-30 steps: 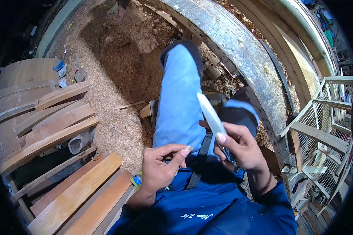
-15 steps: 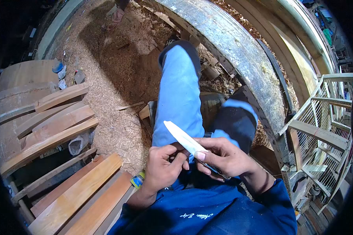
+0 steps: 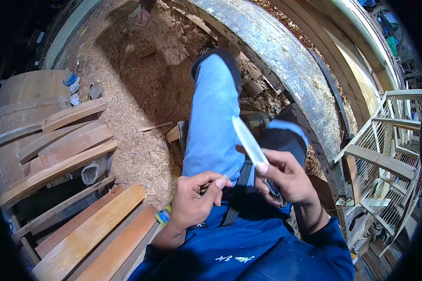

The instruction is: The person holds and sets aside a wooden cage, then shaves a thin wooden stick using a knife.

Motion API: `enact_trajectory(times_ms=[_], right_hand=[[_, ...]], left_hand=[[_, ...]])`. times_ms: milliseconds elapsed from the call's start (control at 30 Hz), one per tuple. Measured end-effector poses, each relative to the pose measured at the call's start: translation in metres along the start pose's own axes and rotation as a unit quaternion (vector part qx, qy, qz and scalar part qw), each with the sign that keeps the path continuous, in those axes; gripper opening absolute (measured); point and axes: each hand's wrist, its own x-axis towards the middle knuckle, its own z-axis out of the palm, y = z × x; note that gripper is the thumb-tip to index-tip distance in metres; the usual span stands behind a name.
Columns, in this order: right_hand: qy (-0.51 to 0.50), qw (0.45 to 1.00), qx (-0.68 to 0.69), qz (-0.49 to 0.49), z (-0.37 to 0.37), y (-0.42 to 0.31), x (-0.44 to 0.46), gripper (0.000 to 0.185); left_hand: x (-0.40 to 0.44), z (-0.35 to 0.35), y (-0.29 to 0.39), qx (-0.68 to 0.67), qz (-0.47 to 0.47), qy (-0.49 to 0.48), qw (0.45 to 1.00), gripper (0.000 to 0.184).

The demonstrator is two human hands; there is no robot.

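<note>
One knife (image 3: 249,146) above trousers (image 3: 212,122), right hand (image 3: 286,178) grip clenched round it; left hand (image 3: 196,199) pinched, contents unclear. Floor (image 3: 133,152): shavings-strewn. Planks (image 3: 91,230) left; worn beam (image 3: 290,61) ahead-right; slatted frame (image 3: 382,160) right.

Your dark blue shirt (image 3: 276,253) bore white script lettering (image 3: 233,258) across its front, upside down from your head camera, which seemed to read "Action Edge". A small white mark (image 3: 200,225) showed near your left wrist, too slight to make out. Printing on the yellow-and-blue object (image 3: 163,216) beside your left forearm was illegible.
</note>
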Motion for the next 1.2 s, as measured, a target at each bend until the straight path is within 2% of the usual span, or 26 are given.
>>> enact_trajectory(times_ms=[33, 100, 167, 267, 533, 600, 633, 667, 733, 800, 867, 933, 1200], right_hand=[[-0.022, 0.998, -0.062, 0.013, -0.001, 0.005, -0.001, 0.040], [-0.086, 0.993, -0.046, 0.064, 0.009, 0.006, -0.001, 0.045], [-0.127, 0.988, -0.023, 0.079, 0.015, 0.010, 0.004, 0.051], [-0.119, 0.989, -0.007, 0.082, 0.016, 0.009, 0.005, 0.053], [-0.094, 0.993, -0.028, 0.068, 0.015, 0.012, 0.005, 0.047], [-0.040, 0.995, -0.085, 0.039, 0.009, 0.010, 0.003, 0.041], [0.011, 0.998, -0.057, 0.020, 0.006, 0.002, 0.000, 0.039], [0.013, 0.999, -0.038, -0.010, -0.002, 0.002, 0.002, 0.039], [-0.021, 0.998, -0.059, 0.013, 0.001, 0.000, -0.001, 0.043], [-0.075, 0.994, -0.059, 0.054, 0.014, -0.001, -0.002, 0.055], [-0.095, 0.994, -0.047, 0.031, 0.020, -0.001, 0.001, 0.056], [-0.107, 0.993, -0.032, 0.039, 0.020, 0.003, 0.004, 0.056], [-0.128, 0.990, -0.037, 0.049, 0.019, 0.009, 0.007, 0.048]], left_hand=[[0.000, -0.001, -0.001, 0.000, -0.001, 0.001, 1.000, 0.024], [0.000, -0.003, -0.002, 0.002, -0.041, -0.018, 0.999, 0.017], [0.002, 0.002, -0.001, -0.014, -0.027, -0.006, 1.000, 0.015], [0.003, 0.003, -0.002, -0.020, -0.002, 0.005, 1.000, 0.014], [0.001, 0.001, 0.001, 0.039, 0.034, 0.000, 0.999, 0.014], [-0.001, 0.002, 0.001, 0.022, 0.005, 0.013, 1.000, 0.013], [-0.002, 0.001, 0.001, 0.022, 0.006, 0.013, 1.000, 0.013], [-0.003, -0.001, 0.001, 0.020, 0.018, 0.022, 0.999, 0.015], [-0.003, -0.001, -0.001, 0.018, 0.030, 0.032, 0.999, 0.017], [-0.001, 0.001, -0.005, -0.003, -0.003, 0.028, 1.000, 0.015], [-0.001, 0.003, -0.004, -0.039, 0.007, 0.048, 0.998, 0.014], [-0.001, 0.000, -0.002, -0.009, 0.003, 0.040, 0.999, 0.013], [-0.003, 0.006, -0.001, -0.035, 0.005, 0.051, 0.998, 0.013]])
